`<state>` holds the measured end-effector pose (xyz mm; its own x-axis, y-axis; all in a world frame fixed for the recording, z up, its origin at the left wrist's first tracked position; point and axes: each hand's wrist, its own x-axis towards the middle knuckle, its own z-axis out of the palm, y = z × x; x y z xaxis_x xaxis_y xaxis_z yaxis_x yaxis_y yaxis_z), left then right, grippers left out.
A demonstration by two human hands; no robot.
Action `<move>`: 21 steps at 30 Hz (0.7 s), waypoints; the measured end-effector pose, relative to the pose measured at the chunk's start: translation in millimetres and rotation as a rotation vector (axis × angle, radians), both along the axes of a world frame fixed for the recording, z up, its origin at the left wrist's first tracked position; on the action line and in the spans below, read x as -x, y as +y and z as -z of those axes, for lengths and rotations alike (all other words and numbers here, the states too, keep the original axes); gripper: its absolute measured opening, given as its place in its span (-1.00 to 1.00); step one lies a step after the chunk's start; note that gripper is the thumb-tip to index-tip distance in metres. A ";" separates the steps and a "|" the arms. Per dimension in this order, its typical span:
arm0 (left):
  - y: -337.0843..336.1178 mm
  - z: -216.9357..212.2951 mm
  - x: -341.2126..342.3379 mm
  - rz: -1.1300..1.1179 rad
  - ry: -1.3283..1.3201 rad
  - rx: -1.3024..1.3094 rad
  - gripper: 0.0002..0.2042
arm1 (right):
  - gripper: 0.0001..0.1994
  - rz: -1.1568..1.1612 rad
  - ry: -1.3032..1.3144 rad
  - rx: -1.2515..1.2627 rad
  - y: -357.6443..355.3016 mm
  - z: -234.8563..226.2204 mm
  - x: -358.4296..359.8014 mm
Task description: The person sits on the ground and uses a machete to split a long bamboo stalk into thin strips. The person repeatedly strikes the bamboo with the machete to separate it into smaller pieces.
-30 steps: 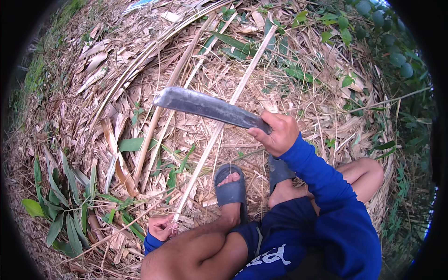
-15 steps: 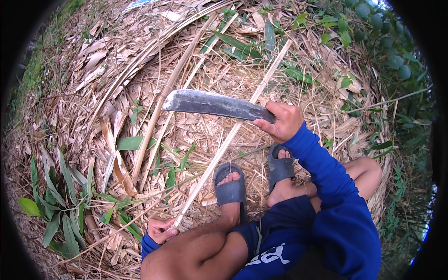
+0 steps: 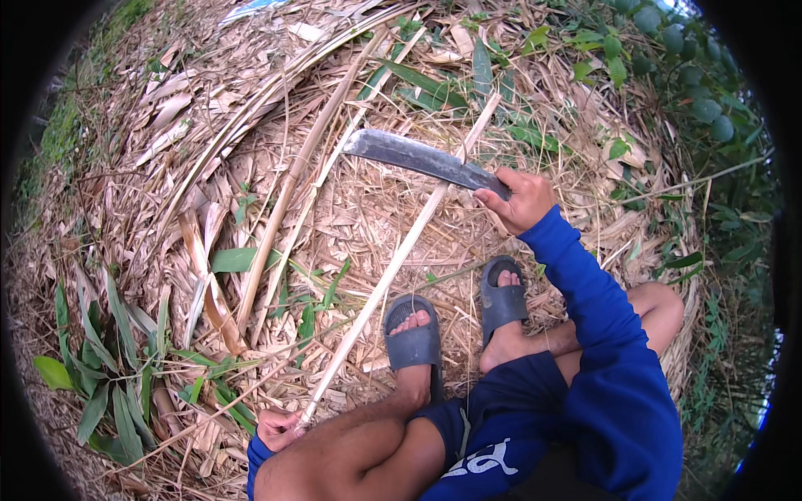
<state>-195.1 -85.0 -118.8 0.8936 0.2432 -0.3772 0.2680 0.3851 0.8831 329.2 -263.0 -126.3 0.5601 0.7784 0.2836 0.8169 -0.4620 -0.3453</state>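
My right hand (image 3: 526,200) is closed round the handle end of a machete (image 3: 409,155), whose dark blade points left with a pale, worn tip. The blade lies across the upper part of a long, pale bamboo strip (image 3: 393,265); whether it cuts into the strip I cannot tell. At the lower left, my left hand (image 3: 279,429) grips the near end of that strip beside my bent knee. The strip slants up and away to the right, past my left sandal. My right hand hides the machete's handle.
Dry leaves and husks (image 3: 175,108) cover the ground. Long bamboo pieces (image 3: 305,159) lie left of the blade. My feet in dark sandals (image 3: 414,338) stand close to the strip. A leafy plant (image 3: 109,376) grows at left, and green bushes (image 3: 710,92) at right.
The machete has moved right, its tip swinging farther from me and its handle end slightly nearer. The strip's far end has shifted left and nearer; my left hand has moved slightly left and nearer.
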 end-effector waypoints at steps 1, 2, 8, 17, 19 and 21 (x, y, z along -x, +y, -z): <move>-0.1 -0.8 3.4 -0.001 0.005 -0.002 -0.66 | -0.43 0.005 -0.002 0.008 -2.1 3.9 -6.9; -0.4 -0.9 6.4 -0.003 0.013 -0.002 -0.66 | -0.43 0.009 -0.004 0.015 -3.6 6.5 -13.7; -2.3 -3.2 22.7 -0.025 0.045 0.000 -0.66 | -0.37 0.053 0.110 0.192 -9.7 13.7 -50.5; 2.9 -11.6 54.7 -0.086 0.138 -0.049 -0.65 | -0.31 0.223 0.184 0.316 -26.6 57.2 -95.4; 2.7 -17.6 79.5 -0.132 0.178 -0.061 -0.65 | -0.26 0.591 0.135 0.294 -63.1 67.0 -152.0; 1.1 -26.5 93.3 -0.193 0.234 -0.081 -0.65 | -0.22 0.729 0.011 0.219 -105.8 70.5 -189.6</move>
